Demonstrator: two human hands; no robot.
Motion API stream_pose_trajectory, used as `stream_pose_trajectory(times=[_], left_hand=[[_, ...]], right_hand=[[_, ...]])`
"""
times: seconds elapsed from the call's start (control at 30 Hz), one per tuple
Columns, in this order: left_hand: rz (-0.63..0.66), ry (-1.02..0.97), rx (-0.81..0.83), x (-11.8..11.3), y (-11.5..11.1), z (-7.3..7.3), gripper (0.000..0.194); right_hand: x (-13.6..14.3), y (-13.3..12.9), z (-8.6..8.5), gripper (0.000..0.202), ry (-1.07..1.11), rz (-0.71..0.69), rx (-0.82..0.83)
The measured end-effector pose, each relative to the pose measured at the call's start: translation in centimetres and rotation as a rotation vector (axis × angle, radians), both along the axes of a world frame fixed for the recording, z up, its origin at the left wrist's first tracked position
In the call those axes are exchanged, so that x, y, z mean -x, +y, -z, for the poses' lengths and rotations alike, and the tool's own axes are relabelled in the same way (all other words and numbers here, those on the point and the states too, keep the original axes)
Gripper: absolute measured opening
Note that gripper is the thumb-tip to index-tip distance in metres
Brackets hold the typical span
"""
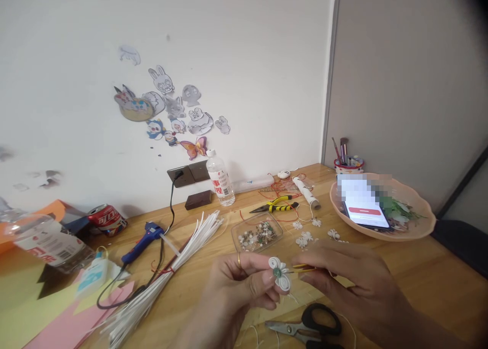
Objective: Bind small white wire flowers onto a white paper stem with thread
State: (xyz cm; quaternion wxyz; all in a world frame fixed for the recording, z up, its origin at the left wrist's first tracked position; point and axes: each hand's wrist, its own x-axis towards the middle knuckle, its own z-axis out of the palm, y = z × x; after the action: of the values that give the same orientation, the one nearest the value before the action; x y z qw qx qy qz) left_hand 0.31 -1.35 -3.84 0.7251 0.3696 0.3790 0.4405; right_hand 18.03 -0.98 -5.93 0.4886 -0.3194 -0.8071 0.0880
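My left hand [247, 283] pinches a white coiled-cord ornament [282, 282] with a green centre between thumb and fingers. From the right, my right hand [351, 283] grips a thin yellow tool [302, 267], its narrow dark tip at the ornament's green middle; whether the tip touches it I cannot tell. Below the hands lie black-handled scissors [297, 328], partly cut off by the frame's lower edge. Just beyond them is a clear box of beads [257, 232]. Several small white knotted ornaments [304, 239] rest on the table behind my right hand.
Yellow-black pliers [275, 205], a cord roll [306, 192] and a water bottle [221, 181] stand or lie farther back. At left are white strips [163, 278], a blue glue gun [142, 243] and a glue bottle [91, 275]. A phone [364, 207] leans in a pink bowl [429, 222].
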Motion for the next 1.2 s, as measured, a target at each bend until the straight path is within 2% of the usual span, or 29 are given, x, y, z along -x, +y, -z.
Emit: stream_pose_trajectory(times=[0.17,0.27,0.37,0.43,0.53,0.6,0.7,0.77,0.83,0.93,1.07,1.2], left_hand=[[0.042,-0.064,0.183,-0.1,-0.5,0.1,0.007],[0.064,-0.187,0.274,-0.3,-0.8,0.6,0.007],[0.136,-0.264,0.377,-0.6,-1.1,1.0,0.011],[0.168,-0.271,0.39,-0.7,-1.2,1.0,0.014],[0.105,-0.225,0.35,-0.6,-1.2,0.6,0.014],[-0.005,-0.153,0.307,-0.5,-1.0,0.2,0.011],[-0.153,-0.067,0.265,-0.6,-0.7,0.0,0.009],[-0.192,-0.057,0.261,-0.8,-0.6,0.2,0.009],[-0.184,-0.065,0.249,-1.0,-0.5,0.6,0.008],[-0.133,-0.055,0.241,-1.2,-0.6,0.9,0.006],[-0.079,-0.001,0.224,-1.2,-0.7,0.4,0.004],[-0.088,0.055,0.207,-1.0,-0.7,-0.3,0.016]], right_hand=[[-0.1,-0.1,0.4,0.009,-0.031,0.124,-0.204],[-0.7,-0.9,0.6,0.015,-0.163,0.18,-0.371],[-1.4,-1.7,0.5,0.026,-0.297,0.206,-0.454],[-1.6,-1.9,0.4,0.029,-0.318,0.213,-0.47],[-1.2,-1.1,0.3,0.021,-0.264,0.198,-0.494],[-0.6,-0.4,0.4,0.018,-0.161,0.206,-0.401],[0.2,0.1,0.6,0.016,-0.002,0.143,0.016],[0.5,0.0,0.7,0.014,0.074,0.079,0.295],[0.7,-0.2,0.8,0.012,0.11,0.032,0.453],[0.8,-0.4,0.8,0.023,0.122,0.002,0.573],[0.8,-0.3,0.7,0.028,0.185,-0.053,0.72],[0.8,-0.3,0.5,0.027,0.206,-0.064,0.773]])
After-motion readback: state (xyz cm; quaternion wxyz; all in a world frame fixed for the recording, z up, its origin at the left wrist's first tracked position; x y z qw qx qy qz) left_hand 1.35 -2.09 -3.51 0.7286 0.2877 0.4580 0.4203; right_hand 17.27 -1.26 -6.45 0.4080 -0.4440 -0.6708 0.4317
